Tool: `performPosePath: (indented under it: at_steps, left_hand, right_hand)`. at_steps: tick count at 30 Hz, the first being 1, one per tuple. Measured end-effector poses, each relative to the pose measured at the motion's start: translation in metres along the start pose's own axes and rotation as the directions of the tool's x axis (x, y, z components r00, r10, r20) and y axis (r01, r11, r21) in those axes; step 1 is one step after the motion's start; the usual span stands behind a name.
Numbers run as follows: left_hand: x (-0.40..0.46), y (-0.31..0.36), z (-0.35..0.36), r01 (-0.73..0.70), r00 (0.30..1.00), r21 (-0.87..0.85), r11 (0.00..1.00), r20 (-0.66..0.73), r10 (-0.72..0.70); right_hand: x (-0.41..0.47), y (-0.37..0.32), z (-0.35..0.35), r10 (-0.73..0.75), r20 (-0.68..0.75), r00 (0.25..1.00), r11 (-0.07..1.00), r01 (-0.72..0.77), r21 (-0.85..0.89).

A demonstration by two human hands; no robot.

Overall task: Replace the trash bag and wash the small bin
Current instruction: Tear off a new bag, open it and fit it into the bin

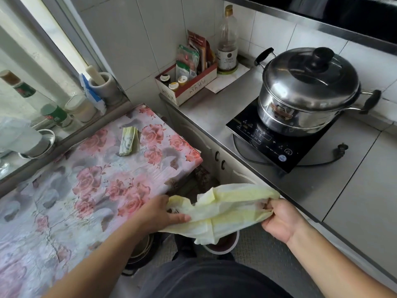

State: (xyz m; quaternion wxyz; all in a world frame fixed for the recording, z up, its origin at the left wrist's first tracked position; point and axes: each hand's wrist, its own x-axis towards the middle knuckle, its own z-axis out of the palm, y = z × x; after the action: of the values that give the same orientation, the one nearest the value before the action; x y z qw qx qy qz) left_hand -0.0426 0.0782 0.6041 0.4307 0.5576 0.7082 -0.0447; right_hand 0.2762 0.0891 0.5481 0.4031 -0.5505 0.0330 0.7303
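Note:
A pale yellow trash bag (pixel 225 209) hangs stretched between both hands over the floor. My left hand (pixel 161 214) grips its left end beside the flowered table's corner. My right hand (pixel 279 220) pinches its right end near the steel counter's edge. Under the bag on the floor stands the small bin (pixel 223 244), white-rimmed with a dark red inside, mostly hidden by the bag. A folded pack of green-white bags (pixel 128 141) lies on the flowered table (pixel 71 190).
A steel pot (pixel 309 91) sits on a black induction cooker (pixel 277 143) on the counter at right, its cord trailing right. A box of seasonings (pixel 187 87) and a bottle (pixel 227 39) stand in the corner. A dark pot (pixel 141 252) sits on the floor under the table. Jars line the windowsill.

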Motion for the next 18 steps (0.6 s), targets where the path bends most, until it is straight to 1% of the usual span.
performPosePath:
  at_steps: [1,2,4,5,6,7,8,9,10,11,12,13,15,16,18]
  left_hand:
    - [0.007,-0.002,0.006,0.01,1.0,0.109,0.994,-0.008,-0.009]
    - [0.012,-0.003,0.013,0.026,0.999,0.174,0.984,-0.039,-0.019]
    - [0.021,-0.005,0.024,0.062,0.99,0.241,0.969,-0.139,-0.029]
    - [0.024,-0.006,0.027,0.073,0.981,0.222,0.972,-0.19,-0.03]
    - [0.027,-0.006,0.029,0.08,0.971,0.151,0.985,-0.235,-0.043]
    - [0.029,-0.007,0.029,0.092,0.958,0.015,0.996,-0.273,-0.085]
    - [0.031,-0.007,0.028,0.109,0.942,-0.175,0.979,-0.296,-0.158]
    - [0.032,-0.006,0.025,0.13,0.923,-0.376,0.917,-0.291,-0.251]
    - [0.032,-0.006,0.023,0.152,0.906,-0.554,0.818,-0.252,-0.339]
    - [0.032,-0.004,0.022,0.163,0.896,-0.696,0.7,-0.192,-0.399]
    - [0.032,-0.002,0.021,0.156,0.894,-0.792,0.591,-0.141,-0.426]
    - [0.031,0.001,0.021,0.14,0.897,-0.849,0.509,-0.109,-0.429]
    - [0.028,0.007,0.021,0.128,0.915,-0.92,0.369,-0.034,-0.402]
    - [0.026,0.01,0.02,0.142,0.934,-0.947,0.29,0.031,-0.355]
    - [0.02,0.017,0.019,0.205,0.964,-0.966,0.154,0.172,-0.204]
  right_hand:
    - [0.0,0.001,0.003,0.013,0.038,0.999,1.0,-0.012,-0.013]
    - [0.0,0.002,0.005,0.039,0.073,0.997,0.998,-0.035,-0.044]
    - [-0.001,0.002,0.01,0.1,0.12,0.988,0.984,-0.081,-0.158]
    - [-0.002,0.002,0.011,0.128,0.13,0.983,0.971,-0.097,-0.22]
    - [-0.004,0.001,0.012,0.147,0.127,0.981,0.957,-0.108,-0.268]
    - [-0.004,0.0,0.012,0.147,0.106,0.983,0.945,-0.108,-0.308]
    - [-0.004,-0.002,0.01,0.134,0.087,0.987,0.933,-0.096,-0.346]
    - [-0.005,-0.003,0.007,0.12,0.095,0.988,0.918,-0.074,-0.391]
    - [-0.005,-0.005,0.004,0.114,0.127,0.985,0.892,-0.045,-0.45]
    - [-0.006,-0.007,0.002,0.111,0.168,0.98,0.852,-0.007,-0.523]
    - [-0.009,-0.008,0.001,0.112,0.207,0.972,0.796,0.037,-0.604]
    - [-0.011,-0.008,0.0,0.116,0.238,0.964,0.718,0.084,-0.691]
    - [-0.017,-0.008,0.003,0.114,0.256,0.96,0.529,0.159,-0.834]
    - [-0.019,-0.006,0.006,0.099,0.254,0.962,0.456,0.183,-0.871]
    - [-0.019,-0.002,0.011,0.023,0.235,0.972,0.363,0.211,-0.908]
